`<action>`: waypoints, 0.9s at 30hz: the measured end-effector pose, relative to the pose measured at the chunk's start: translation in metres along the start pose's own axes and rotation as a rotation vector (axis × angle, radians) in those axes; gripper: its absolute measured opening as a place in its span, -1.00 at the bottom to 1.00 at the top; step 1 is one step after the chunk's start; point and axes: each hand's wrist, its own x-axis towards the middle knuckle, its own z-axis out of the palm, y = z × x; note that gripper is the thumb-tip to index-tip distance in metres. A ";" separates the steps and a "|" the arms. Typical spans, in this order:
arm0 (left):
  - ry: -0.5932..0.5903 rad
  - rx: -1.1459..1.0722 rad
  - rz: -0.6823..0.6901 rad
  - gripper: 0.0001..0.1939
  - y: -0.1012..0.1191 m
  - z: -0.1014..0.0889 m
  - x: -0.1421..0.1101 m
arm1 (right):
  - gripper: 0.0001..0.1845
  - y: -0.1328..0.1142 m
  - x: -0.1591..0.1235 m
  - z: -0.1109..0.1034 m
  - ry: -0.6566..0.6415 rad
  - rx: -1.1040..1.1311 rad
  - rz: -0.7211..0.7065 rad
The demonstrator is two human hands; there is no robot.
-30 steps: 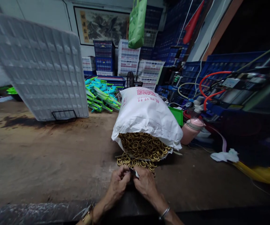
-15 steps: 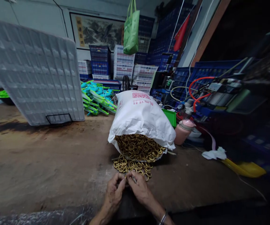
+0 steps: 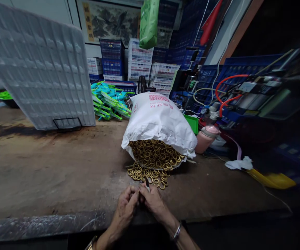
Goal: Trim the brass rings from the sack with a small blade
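My left hand and my right hand meet fingertip to fingertip just in front of the loose rings. Left fingers are pinched closed; whatever lies in them is too small to make out. Closed in my right hand is a small, thin tool with a dark tip pointing up and a pale lower part; its exact kind does not show. Brass-coloured rings lie spilled beyond my fingers. They come from the open mouth of a white sack, which lies on its side, full of such rings.
A brown worktable bears it all. Left stands a grey ribbed plastic panel on a black wire stand. Behind are green and blue plastic pieces. To the right are a pink bottle, a machine with orange hoses and a yellow object.
The view has tipped downward, so the surroundings sit higher in the picture. The tool's dark tip now stands up above my right fingers. My hands stay together in front of the rings.
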 end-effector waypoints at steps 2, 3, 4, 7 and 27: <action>-0.009 -0.012 -0.061 -0.68 0.002 -0.001 0.000 | -0.65 -0.001 0.000 -0.001 0.017 -0.080 -0.086; -0.015 -0.021 -0.081 -0.66 0.002 -0.001 -0.001 | -0.66 -0.002 0.000 -0.001 0.022 -0.112 -0.119; -0.021 -0.033 -0.101 -0.64 0.003 -0.001 -0.001 | -0.67 -0.003 -0.001 -0.001 0.019 -0.131 -0.136; -0.039 -0.072 -0.165 -0.62 0.005 -0.001 -0.002 | -0.62 -0.006 -0.003 -0.002 -0.014 -0.151 -0.114; -0.091 -0.229 -0.238 -0.70 0.008 -0.009 -0.008 | -0.58 -0.009 -0.006 -0.001 -0.128 0.166 0.069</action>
